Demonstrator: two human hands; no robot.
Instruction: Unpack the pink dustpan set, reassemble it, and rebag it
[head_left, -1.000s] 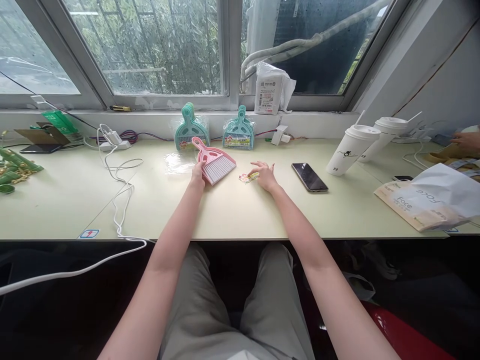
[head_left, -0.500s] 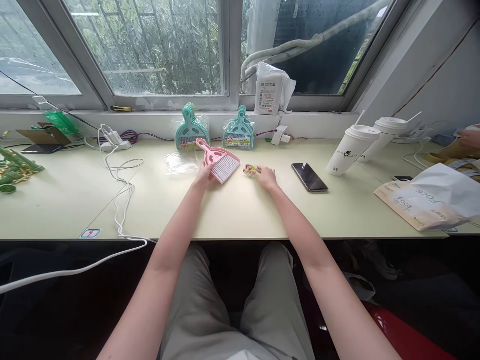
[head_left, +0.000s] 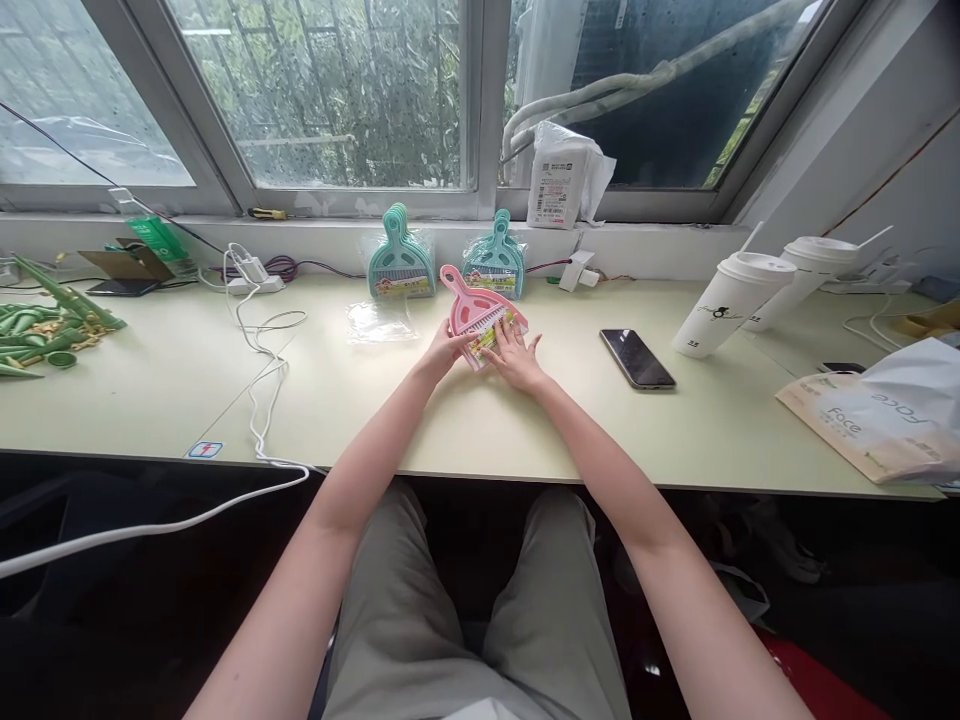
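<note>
A pink dustpan and brush set (head_left: 466,303) is held just above the desk in front of me, its handle pointing up and left. My left hand (head_left: 444,350) grips its lower left edge. A colourful printed label (head_left: 487,338) lies across the brush bristles. On top of the label rests my right hand (head_left: 517,358), with its fingers spread. Behind stand two teal dustpan sets in clear wrap, one on the left (head_left: 403,262) and one on the right (head_left: 496,262). A clear plastic bag (head_left: 381,320) lies flat left of the pink set.
A phone (head_left: 637,359) lies on the desk (head_left: 495,440) to the right, near two white cups (head_left: 731,305) and a paper bag (head_left: 877,410). White cables (head_left: 259,400) run across the left side, beside green plant pieces (head_left: 56,325).
The label has moved left with my right hand onto the pink set, and that hand's fingers have spread. The pink set is turned more upright. The view has shifted slightly left.
</note>
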